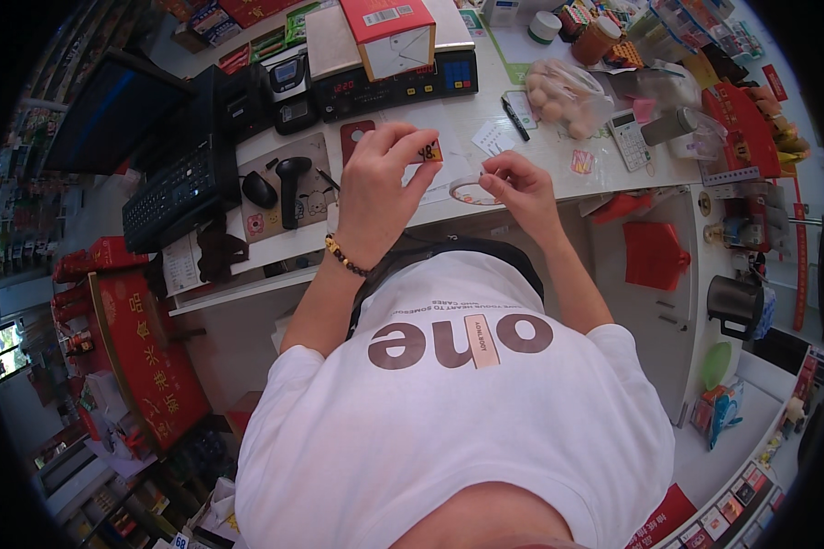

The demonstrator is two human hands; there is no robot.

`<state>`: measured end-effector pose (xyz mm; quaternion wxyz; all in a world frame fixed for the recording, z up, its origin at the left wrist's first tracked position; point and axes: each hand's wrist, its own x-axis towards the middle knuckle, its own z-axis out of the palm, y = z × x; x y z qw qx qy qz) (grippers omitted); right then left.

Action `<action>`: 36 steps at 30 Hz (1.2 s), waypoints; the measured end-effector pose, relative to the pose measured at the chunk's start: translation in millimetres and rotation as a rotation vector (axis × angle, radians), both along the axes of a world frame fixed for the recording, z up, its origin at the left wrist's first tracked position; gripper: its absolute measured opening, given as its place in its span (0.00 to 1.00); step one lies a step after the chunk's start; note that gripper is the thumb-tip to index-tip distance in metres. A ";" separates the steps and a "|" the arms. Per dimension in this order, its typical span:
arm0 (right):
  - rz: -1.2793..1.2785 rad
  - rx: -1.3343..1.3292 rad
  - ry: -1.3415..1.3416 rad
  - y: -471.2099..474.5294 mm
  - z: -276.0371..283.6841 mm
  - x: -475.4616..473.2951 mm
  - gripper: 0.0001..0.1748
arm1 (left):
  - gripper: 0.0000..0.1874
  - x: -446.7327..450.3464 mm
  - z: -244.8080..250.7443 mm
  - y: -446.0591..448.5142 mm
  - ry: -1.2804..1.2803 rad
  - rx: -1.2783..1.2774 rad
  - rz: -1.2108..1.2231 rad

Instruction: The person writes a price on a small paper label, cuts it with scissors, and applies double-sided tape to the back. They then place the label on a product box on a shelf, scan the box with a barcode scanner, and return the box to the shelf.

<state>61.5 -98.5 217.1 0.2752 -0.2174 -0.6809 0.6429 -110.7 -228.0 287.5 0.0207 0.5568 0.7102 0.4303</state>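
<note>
Above the counter's front edge, my left hand [378,185] pinches a small red and yellow price card [430,152] between thumb and fingertips. The card bears handwritten black figures, and part of it is hidden behind the fingers. A beaded bracelet [345,257] circles the left wrist. To the right, my right hand [520,184] holds a roll of tape [461,192], its ring tilted and hanging at the fingertips. The two hands are apart. Beyond them on the counter lie a small white printed sheet [492,139] and a black marker pen [515,119].
A weighing scale [398,89] carries a red box [391,31]. Left are a barcode scanner [291,192], a mouse [259,190], a keyboard [178,192] and a monitor [120,113]. Right are a clear jar of round items [570,96], a calculator [630,141] and a tumbler [669,126].
</note>
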 end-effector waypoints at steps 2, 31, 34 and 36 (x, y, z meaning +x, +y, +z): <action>-0.001 -0.010 0.000 -5.2 5.4 -1.1 0.08 | 0.16 0.4 -0.7 -3.1 -0.265 0.012 -0.094; -0.112 0.081 0.033 -64.2 76.8 -16.7 0.08 | 0.23 5.5 -38.3 -39.9 -1.411 0.230 -0.510; -0.124 0.186 0.023 -62.9 75.5 -18.4 0.09 | 0.23 5.7 -43.9 -40.8 -1.417 0.228 -0.498; -0.133 0.272 0.005 -62.4 74.5 -19.4 0.09 | 0.24 4.9 -46.9 -41.8 -1.382 0.220 -0.484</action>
